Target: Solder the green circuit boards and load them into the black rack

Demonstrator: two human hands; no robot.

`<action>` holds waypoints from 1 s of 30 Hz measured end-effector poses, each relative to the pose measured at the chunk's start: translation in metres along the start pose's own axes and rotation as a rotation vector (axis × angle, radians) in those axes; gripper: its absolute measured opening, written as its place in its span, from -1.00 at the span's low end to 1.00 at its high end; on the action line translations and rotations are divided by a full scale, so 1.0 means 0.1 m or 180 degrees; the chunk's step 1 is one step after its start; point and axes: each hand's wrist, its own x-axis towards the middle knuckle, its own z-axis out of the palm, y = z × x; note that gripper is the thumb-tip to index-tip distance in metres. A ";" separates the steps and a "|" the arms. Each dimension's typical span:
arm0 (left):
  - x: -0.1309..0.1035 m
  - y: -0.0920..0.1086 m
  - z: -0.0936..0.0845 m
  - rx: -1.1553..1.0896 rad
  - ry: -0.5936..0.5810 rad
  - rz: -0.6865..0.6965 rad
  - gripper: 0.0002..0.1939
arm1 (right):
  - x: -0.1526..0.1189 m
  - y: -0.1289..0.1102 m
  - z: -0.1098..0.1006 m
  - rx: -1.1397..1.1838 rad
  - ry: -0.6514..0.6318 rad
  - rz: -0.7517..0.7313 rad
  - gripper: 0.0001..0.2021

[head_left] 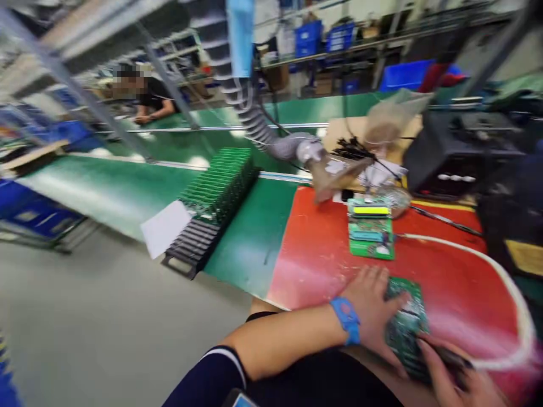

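A green circuit board [407, 325] lies on the red mat near the table's front edge. My left hand [373, 311], with a blue strap at the wrist, holds the board's left side. Its thumb rests over the board and its fingers stretch along the edge. At the lower right, my right hand [458, 373] is closed round a dark-handled tool [452, 362], pointed at the board. Blur hides the tool's exact kind and its tip. Beyond my hands sits another green circuit board [371, 229], with a lit yellow-green display and a blue socket.
A black rack [193, 243] of upright green boards stands left, with a white sheet [165, 229] against it. A grey duct hose [271, 135] hangs behind the mat [314, 243]. At right are a black box [460, 152] and a white cable [496, 265]. A co-worker [156, 96] sits farther off.
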 end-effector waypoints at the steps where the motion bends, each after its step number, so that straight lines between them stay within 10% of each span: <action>1: 0.03 -0.03 0.05 -0.0088 0.0007 -0.0026 0.30 | -0.06 0.03 -0.03 -0.0033 0.0079 0.0094 -0.65; 30: 0.12 -0.01 0.14 -0.0145 -0.0156 -0.0066 0.35 | -0.07 -0.08 -0.05 -0.0427 0.0154 0.0208 -0.63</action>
